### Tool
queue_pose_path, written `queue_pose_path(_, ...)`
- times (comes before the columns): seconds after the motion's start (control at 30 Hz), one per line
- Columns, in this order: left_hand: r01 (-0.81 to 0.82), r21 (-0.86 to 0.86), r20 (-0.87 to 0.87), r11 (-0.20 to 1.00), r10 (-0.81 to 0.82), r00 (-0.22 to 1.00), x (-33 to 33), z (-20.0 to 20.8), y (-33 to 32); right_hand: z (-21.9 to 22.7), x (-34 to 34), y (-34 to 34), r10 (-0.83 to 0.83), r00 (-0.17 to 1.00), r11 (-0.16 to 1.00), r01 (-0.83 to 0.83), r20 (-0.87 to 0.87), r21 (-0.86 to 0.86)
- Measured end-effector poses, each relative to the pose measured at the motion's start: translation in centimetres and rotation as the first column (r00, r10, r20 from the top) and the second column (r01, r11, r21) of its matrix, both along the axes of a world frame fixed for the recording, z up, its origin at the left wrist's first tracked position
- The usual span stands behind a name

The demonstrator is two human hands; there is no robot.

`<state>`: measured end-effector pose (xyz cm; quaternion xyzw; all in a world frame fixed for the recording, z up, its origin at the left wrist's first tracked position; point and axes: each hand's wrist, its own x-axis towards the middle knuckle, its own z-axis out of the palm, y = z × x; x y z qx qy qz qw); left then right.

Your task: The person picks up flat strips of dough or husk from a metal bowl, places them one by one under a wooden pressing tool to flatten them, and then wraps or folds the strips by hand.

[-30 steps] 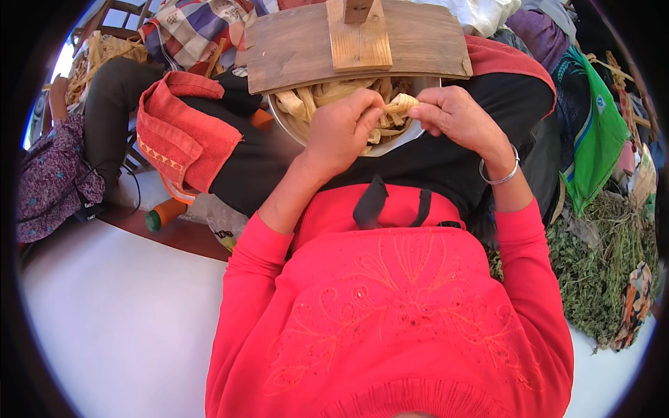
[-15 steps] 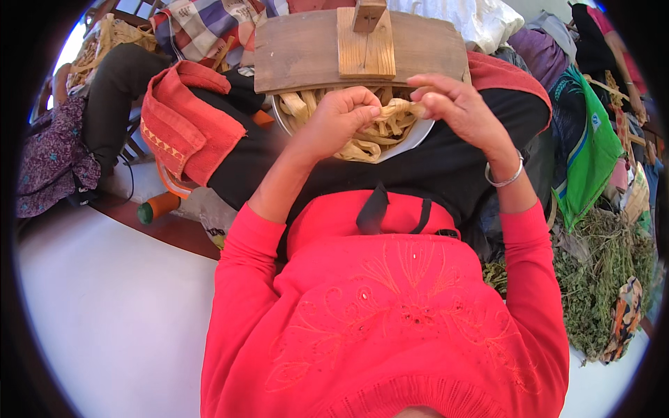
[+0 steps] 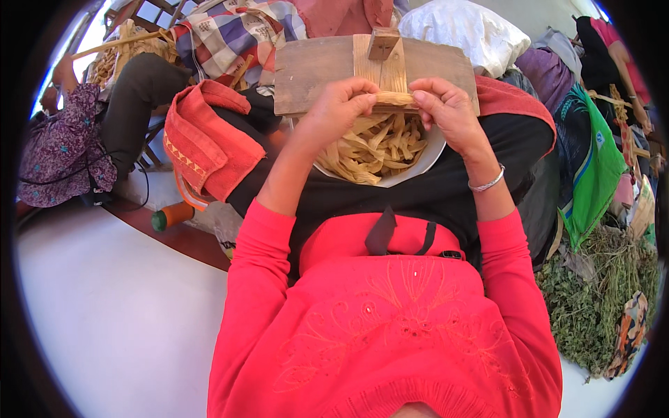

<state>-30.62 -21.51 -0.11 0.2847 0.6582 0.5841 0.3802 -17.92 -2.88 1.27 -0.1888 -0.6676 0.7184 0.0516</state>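
A pale tan, ribbon-like strip (image 3: 395, 99) is stretched level between my two hands, just in front of the wooden board's near edge. My left hand (image 3: 341, 110) pinches its left end between thumb and fingers. At the other end, my right hand (image 3: 449, 115) has thumb and fingers closed on the strip. Below them a white bowl (image 3: 431, 164) rests at my lap, filled with a tangle of similar soft-looking strips (image 3: 376, 150). The brown board (image 3: 313, 68) lies across the bowl's far side and hides part of it. A wooden upright (image 3: 383, 43) stands on the board.
A red towel (image 3: 209, 136) drapes over my left knee, and an orange cylinder (image 3: 174, 216) lies beyond it. Another person's dark-trousered leg (image 3: 139, 104) is at far left. A white sack (image 3: 463, 35), green cloth (image 3: 596, 167) and heaped dried plants (image 3: 585, 299) are along the right.
Both hands have moved from over the bowl up to the board's near edge. The strip, bunched before, is now drawn straight between them. The whole view has shifted slightly.
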Motion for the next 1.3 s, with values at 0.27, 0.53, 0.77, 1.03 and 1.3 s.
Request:
queue_pose_path(0.27, -0.154, 0.000, 0.113, 0.988, 0.153, 0.982, -2.1, -1.0, 0.9, -1.3, -2.6, -0.5, -0.080, 0.995, 0.975, 0.092, -0.067, 0.203)
queue_pose_path(0.53, -0.258, -0.052, -0.327, 0.965, 0.228, 0.917, -3.2, -3.3, 2.1, -3.1, -3.5, -1.0, -0.056, 0.983, 0.719, 0.162, -0.176, 0.676)
queue_pose_path(0.77, -0.255, -0.063, -0.272, 0.965, 0.230, 0.934, 0.4, -2.1, -0.8, -1.1, -0.1, -1.8, 0.079, 0.924, 0.292, 0.338, -0.374, 0.895)
queue_pose_path(1.03, 0.049, 0.030, 0.361, 0.998, -0.056, 0.931, 6.0, 0.7, 1.3, 0.1, 1.2, -2.4, 0.025, 0.968, 0.332, 0.228, -0.251, 0.915)
queue_pose_path(1.3, 0.142, 0.168, -0.058, 0.976, -0.134, 0.989, 3.1, 2.4, 1.0, 8.4, 7.6, -5.6, 0.494, 0.863, 0.861, -0.469, 0.104, -0.194)
